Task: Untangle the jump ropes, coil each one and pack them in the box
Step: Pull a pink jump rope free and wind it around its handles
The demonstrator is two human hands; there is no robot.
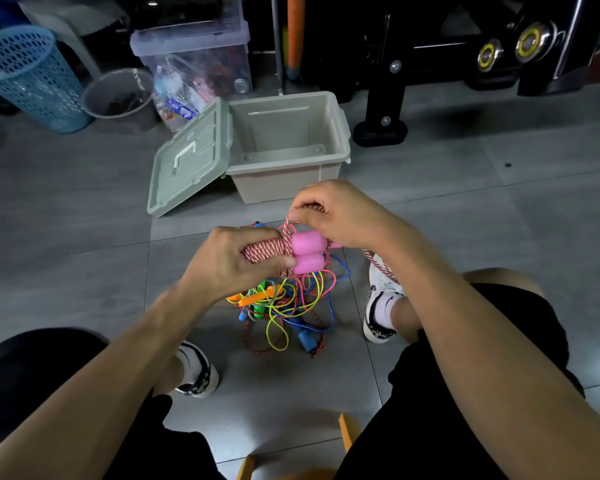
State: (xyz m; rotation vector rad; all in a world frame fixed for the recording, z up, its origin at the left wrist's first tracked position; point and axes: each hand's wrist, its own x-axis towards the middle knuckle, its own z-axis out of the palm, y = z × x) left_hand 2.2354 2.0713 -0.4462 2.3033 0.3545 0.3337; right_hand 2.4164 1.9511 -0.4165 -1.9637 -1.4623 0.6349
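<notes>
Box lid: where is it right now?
Head view: the lid is off, leaning tilted against the left side of the open box, its lower edge on the floor, beyond the hands.

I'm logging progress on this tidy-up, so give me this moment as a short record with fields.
left hand: grips coiled red-white rope beside its two pink handles
right hand: pinches the same rope's loose strand above the handles
box: open, empty
lid: off, leaning against the box's left side
tangle: more ropes knotted on the floor between the feet
stage: first rope being coiled, none packed
</notes>
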